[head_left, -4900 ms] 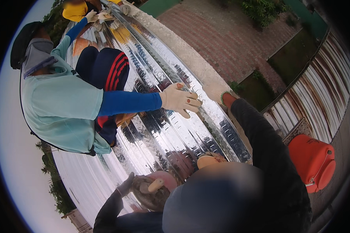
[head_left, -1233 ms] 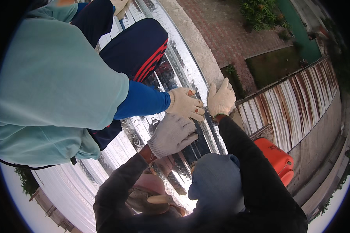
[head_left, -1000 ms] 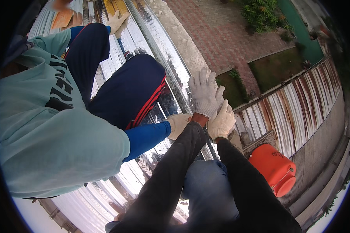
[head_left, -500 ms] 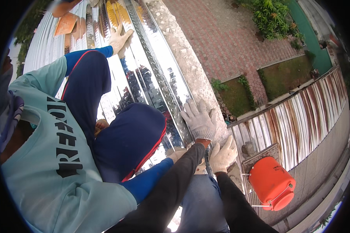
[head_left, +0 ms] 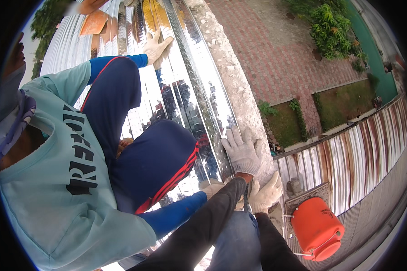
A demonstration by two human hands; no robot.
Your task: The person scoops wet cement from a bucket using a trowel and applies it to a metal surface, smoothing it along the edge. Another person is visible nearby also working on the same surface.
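Observation:
My left hand (head_left: 242, 152), in a grey knit glove, lies flat with fingers spread on the edge of the shiny ribbed metal sheet (head_left: 185, 83), beside the rough concrete wall top (head_left: 233, 74). My right hand (head_left: 266, 195), in a cream glove, is just nearer and to the right, against the edge by the wall, its fingers stretched out and thumb apart. Neither hand holds anything I can see. At left squats a co-worker in a light blue shirt (head_left: 77, 180). One of that person's gloved hands (head_left: 156, 48) presses flat on the sheet farther off; the other (head_left: 212, 189) is partly behind my left forearm.
An orange water jug (head_left: 314, 226) with a wire handle hangs or stands at lower right by a small board. Beyond the wall a paved yard (head_left: 276, 45) lies well below. A rusty corrugated roof (head_left: 348, 158) runs along the right. An orange flat piece (head_left: 94, 22) lies on the far sheets.
The whole view has shifted, so things sit a little farther right and lower. My hands and the co-worker's hands stay in nearly the same places on the sheet and edge.

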